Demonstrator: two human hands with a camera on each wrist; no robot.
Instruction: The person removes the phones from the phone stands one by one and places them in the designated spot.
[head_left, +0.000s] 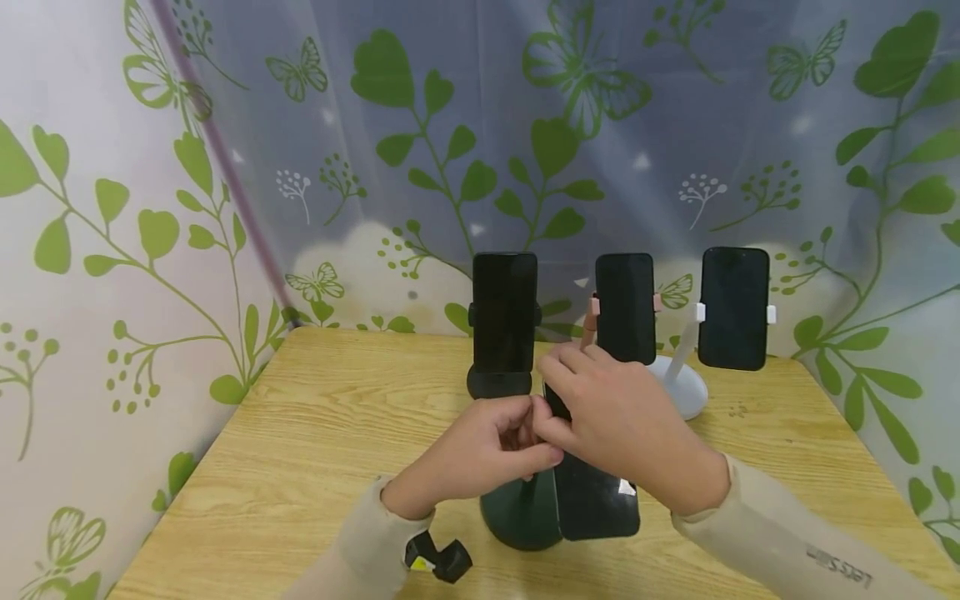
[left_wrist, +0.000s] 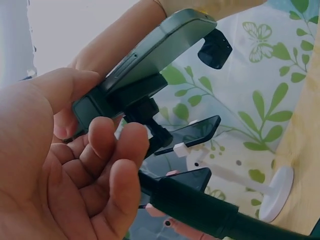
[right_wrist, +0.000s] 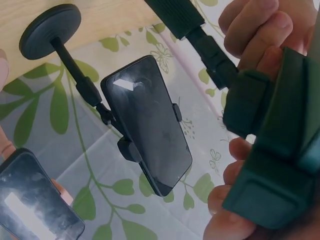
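Observation:
A dark green phone holder point(left_wrist: 190, 207) stands in front of me, with a smartphone point(head_left: 596, 500) tilted in its clamp point(right_wrist: 272, 187). My left hand point(head_left: 487, 446) is at the clamp's left side. In the left wrist view its thumb reaches the end of the clamp beside the phone's edge, and its other fingers curl close to the clamp's back. My right hand point(head_left: 615, 408) lies over the upper part of the phone and grips the clamp. Curled fingertips point(right_wrist: 225, 200) show behind the clamp in the right wrist view. The right hand hides part of the phone's screen.
Behind stand a black holder point(head_left: 498, 385) with a phone point(head_left: 504, 312), a pink holder point(head_left: 588, 323) with a phone point(head_left: 626, 304) and a white holder point(head_left: 686, 392) with a phone point(head_left: 733, 308). All are on the wooden table point(head_left: 300, 467), before a leaf-patterned curtain point(head_left: 465, 100).

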